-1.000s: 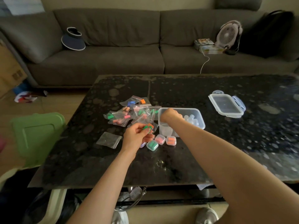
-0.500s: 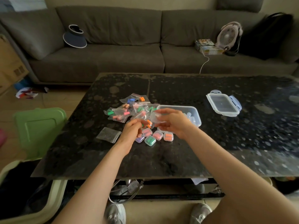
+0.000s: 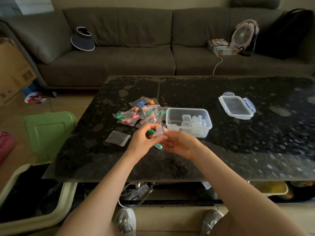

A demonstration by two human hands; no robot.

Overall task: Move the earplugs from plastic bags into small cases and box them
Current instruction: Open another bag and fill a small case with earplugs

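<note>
Above the table's near middle my left hand (image 3: 142, 141) pinches green and orange earplugs (image 3: 151, 132). Beside it my right hand (image 3: 178, 143) holds a small clear case (image 3: 159, 131) upright, touching the left fingers. A pile of small plastic bags with coloured earplugs (image 3: 136, 114) lies just behind my hands. An open clear box (image 3: 188, 122) holding several empty small cases stands to the right of the pile. A filled green case (image 3: 159, 146) shows under my hands; other filled cases there are hidden.
An empty flat bag (image 3: 118, 138) lies left of my hands. The box's lid (image 3: 237, 108) rests at the right on the dark stone table (image 3: 238, 150). A green bin lid (image 3: 49, 132) and a sofa (image 3: 136, 48) stand beyond the table edges.
My right hand left the clear box with a small case and drew back to meet my left hand. Both hands rose slightly over the filled cases.
</note>
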